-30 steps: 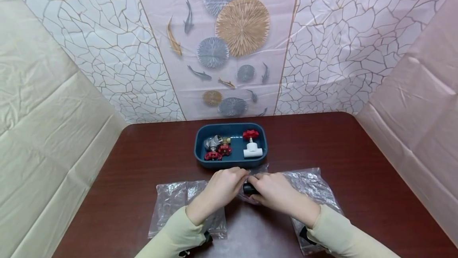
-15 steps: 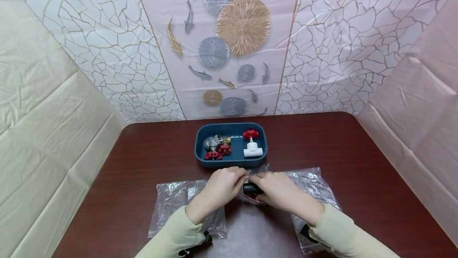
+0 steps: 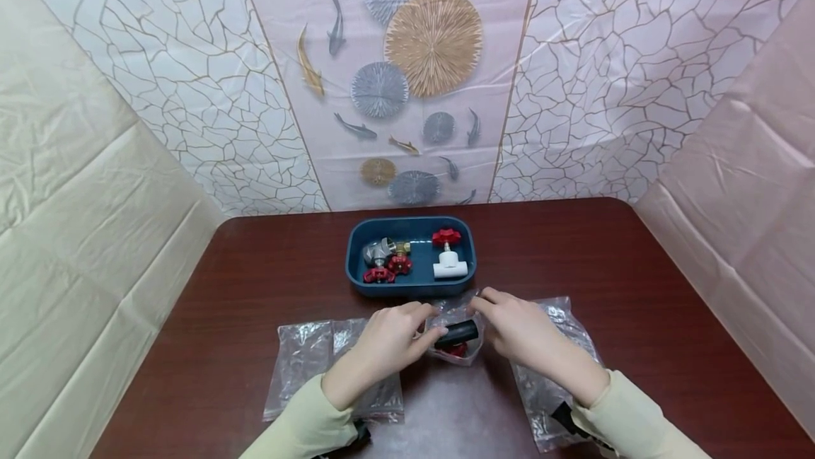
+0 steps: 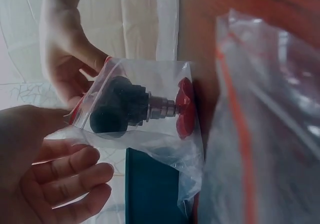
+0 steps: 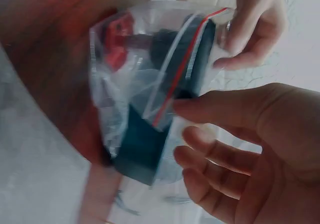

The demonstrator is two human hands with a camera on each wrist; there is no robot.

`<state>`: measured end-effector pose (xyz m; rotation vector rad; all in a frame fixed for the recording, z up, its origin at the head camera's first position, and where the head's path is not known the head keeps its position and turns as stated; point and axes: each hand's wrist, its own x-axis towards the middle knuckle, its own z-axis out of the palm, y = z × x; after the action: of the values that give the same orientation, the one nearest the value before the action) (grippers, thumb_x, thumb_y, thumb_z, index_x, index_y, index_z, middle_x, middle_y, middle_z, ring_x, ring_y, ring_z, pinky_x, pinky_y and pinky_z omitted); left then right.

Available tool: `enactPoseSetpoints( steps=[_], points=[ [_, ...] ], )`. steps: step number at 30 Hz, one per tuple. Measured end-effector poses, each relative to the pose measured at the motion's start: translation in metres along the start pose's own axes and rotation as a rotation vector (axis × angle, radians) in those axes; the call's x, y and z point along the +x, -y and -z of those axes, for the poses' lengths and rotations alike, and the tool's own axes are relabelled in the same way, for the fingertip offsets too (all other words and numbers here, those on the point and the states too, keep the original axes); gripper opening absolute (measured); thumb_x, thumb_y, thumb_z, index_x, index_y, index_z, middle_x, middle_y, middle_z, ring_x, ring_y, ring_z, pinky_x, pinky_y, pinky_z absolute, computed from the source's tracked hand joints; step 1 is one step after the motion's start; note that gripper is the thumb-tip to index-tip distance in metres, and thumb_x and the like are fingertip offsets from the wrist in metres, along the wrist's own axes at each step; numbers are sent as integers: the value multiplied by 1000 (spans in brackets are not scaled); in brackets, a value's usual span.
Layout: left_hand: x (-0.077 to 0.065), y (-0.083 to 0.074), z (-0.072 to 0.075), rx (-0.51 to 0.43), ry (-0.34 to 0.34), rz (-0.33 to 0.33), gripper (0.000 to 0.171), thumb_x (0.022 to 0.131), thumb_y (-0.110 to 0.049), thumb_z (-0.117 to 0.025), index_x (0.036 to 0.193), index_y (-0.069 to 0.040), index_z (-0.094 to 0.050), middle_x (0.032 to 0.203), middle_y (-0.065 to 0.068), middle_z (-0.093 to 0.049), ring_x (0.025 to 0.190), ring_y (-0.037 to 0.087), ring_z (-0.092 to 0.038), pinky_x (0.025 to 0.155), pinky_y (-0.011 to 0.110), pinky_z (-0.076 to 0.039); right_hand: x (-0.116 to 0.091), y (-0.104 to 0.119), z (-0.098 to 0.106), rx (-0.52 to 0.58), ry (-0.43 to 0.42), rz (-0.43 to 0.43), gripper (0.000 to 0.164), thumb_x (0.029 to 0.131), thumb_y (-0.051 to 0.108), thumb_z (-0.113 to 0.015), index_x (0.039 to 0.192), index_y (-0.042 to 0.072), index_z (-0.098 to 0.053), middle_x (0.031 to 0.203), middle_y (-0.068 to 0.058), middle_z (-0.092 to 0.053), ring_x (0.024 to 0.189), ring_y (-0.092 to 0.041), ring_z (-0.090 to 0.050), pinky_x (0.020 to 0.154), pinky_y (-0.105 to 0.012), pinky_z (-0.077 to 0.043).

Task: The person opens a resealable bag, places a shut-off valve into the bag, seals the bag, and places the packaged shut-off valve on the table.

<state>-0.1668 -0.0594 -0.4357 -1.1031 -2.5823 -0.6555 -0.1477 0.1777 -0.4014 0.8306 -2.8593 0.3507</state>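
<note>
A clear zip-lock bag (image 4: 162, 71) with a red seal line stands between the two hands, in front of the blue tray. Inside it is a valve (image 4: 119, 106) with a black tee-shaped body, a metal stem and a red handwheel (image 4: 185, 108) at the bottom. My left hand (image 3: 395, 339) pinches one side of the bag's mouth. On the opposite side, my right hand (image 3: 525, 332) pinches the mouth between thumb and finger, its other fingers loosely curled. The black body shows between both hands in the head view.
The blue tray (image 3: 410, 291) holds two metal valves (image 3: 380, 254) with red handwheels and a white tee valve (image 3: 450, 267). Flat clear bags (image 3: 302, 367) lie at the left, with another clear bag (image 3: 541, 413) under the right forearm.
My right hand has moved right and away from my left hand, spreading the bag's mouth. More of the black valve body and red handwheel now shows between them.
</note>
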Motion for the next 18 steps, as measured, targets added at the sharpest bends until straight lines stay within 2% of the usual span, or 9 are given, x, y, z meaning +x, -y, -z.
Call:
enactPoseSetpoints(
  steps=[2,7,10,14,18],
  points=[
    [-5,0,2,-13,12,18,33,97,-39,-67,112,-9,-71,84,-2,-66,60,3,-50,53,21,-42,0,-4,-3,65,11,-32,32,79,-1,-77,104,16,-68,95,1,-61,70,-13,-58,54,-28,-45],
    [-15,-1,7,-27,40,59,35,98,-40,-66,114,-9,-69,77,-5,-60,54,1,-42,48,18,-35,3,-13,-11,248,61,-135,32,86,6,-75,117,11,-66,99,-2,-69,84,-19,-68,70,-37,-55],
    [-20,-4,9,-26,49,73,34,98,-40,-66,113,-9,-69,78,-5,-62,55,0,-45,48,20,-39,4,-17,-15,310,108,-192,36,88,6,-72,123,3,-65,90,-1,-70,74,-14,-65,65,-33,-53],
    [-24,-7,9,-51,73,113,31,99,-38,-64,113,-11,-69,75,-11,-60,57,-1,-48,50,21,-41,2,-19,-19,336,137,-206,25,87,6,-71,111,0,-72,79,3,-68,61,-6,-53,56,-27,-47],
    [-25,-8,7,-62,72,133,21,99,-29,-64,109,-12,-71,67,-13,-58,54,0,-49,48,22,-42,0,-20,-22,329,82,-157,10,86,4,-70,95,4,-76,78,3,-69,62,-3,-53,59,-26,-47]
  ],
)
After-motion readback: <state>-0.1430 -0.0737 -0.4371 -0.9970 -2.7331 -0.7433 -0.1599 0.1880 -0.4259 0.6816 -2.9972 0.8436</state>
